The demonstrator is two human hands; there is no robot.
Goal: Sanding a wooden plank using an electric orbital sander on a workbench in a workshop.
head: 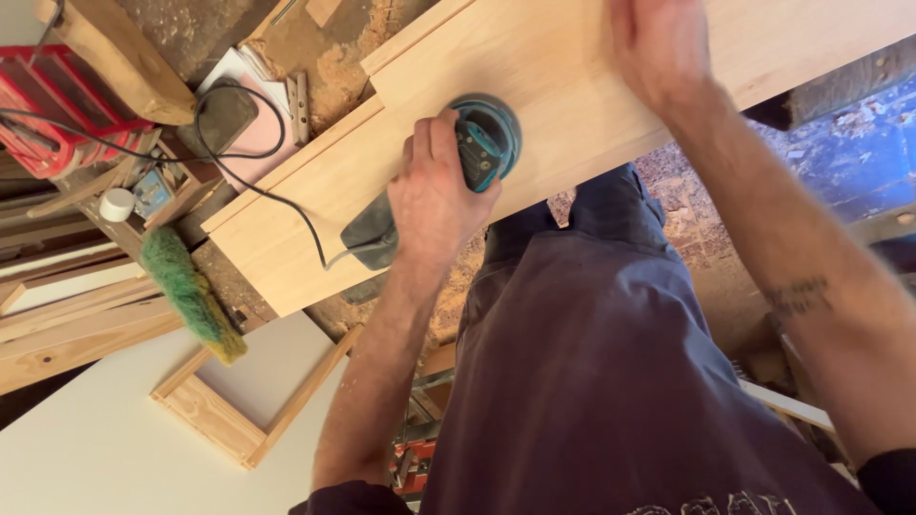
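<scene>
Sawdust coats the workshop floor (668,205) beneath us as we work one long pale wooden board (534,105). We count one teal sander (485,143), one black power cord (258,143), one green brush (191,291) and one small wooden frame (243,405). Our left hand (434,195) is closed over the sander, near the board's near edge, with bare board open on both sides. Our right hand (658,48) lies flat, fingers open, on the board.

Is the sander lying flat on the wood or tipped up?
Flat. The sander sits pad-down on the wooden board, with the left hand gripping its top.
</scene>
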